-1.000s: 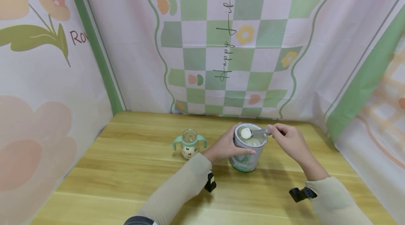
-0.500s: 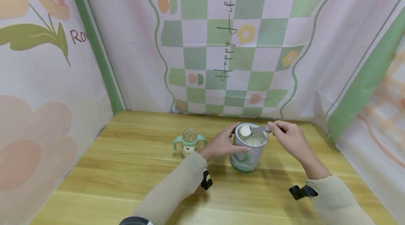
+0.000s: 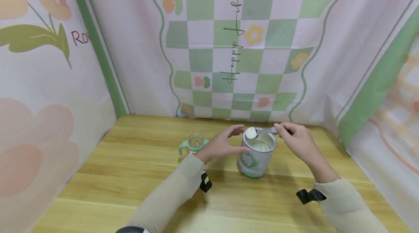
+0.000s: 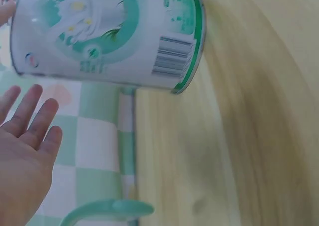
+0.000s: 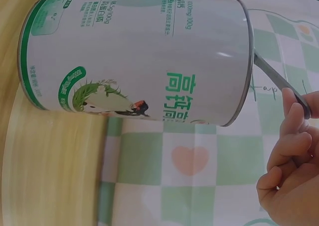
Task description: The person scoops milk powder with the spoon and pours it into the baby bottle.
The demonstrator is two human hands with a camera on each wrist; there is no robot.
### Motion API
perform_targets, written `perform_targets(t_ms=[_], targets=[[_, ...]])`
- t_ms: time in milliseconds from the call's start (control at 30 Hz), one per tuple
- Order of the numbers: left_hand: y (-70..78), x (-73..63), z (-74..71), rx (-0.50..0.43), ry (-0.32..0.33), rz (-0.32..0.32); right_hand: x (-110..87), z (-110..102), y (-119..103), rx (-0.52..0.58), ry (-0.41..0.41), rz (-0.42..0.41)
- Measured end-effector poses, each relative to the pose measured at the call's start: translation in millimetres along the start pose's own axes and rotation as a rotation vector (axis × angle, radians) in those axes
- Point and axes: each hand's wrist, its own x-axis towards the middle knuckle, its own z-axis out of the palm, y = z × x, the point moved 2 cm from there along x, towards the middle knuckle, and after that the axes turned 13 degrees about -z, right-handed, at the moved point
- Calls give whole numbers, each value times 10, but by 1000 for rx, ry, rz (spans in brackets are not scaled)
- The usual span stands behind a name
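A white and green milk powder can point(image 3: 254, 164) stands open on the table, with pale powder inside. My right hand point(image 3: 299, 145) pinches the handle end of a measuring scoop point(image 3: 266, 130). The scoop's bowl, heaped with white powder point(image 3: 251, 133), is over the can's left rim. My left hand point(image 3: 222, 143) is beside the can's left side, fingers spread; in the left wrist view a gap shows between its fingers point(image 4: 42, 118) and the can. Behind the left wrist is a baby bottle point(image 3: 195, 141) with a clear top and green handles, partly hidden by that hand.
The wooden table point(image 3: 131, 174) runs back to a curtain point(image 3: 245, 62) with a green checked print. More printed cloth point(image 3: 39, 91) hangs on the left side, and another cloth point(image 3: 386, 116) on the right.
My left hand has let go of the can and drawn away to the left, covering more of the bottle. The filled scoop has risen slightly and shifted left toward the can's rim.
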Motion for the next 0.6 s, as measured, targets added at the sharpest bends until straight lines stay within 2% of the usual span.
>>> perform_targets(t_ms=[267, 400, 600], targets=[[-13, -101, -248, 82, 37, 24, 79, 77, -74, 20, 14, -42], [-16, -144, -363, 87, 54, 54, 120, 122, -106, 41, 31, -66], [-29, -216, -520, 101, 94, 51, 178, 174, -150, 57, 43, -76]])
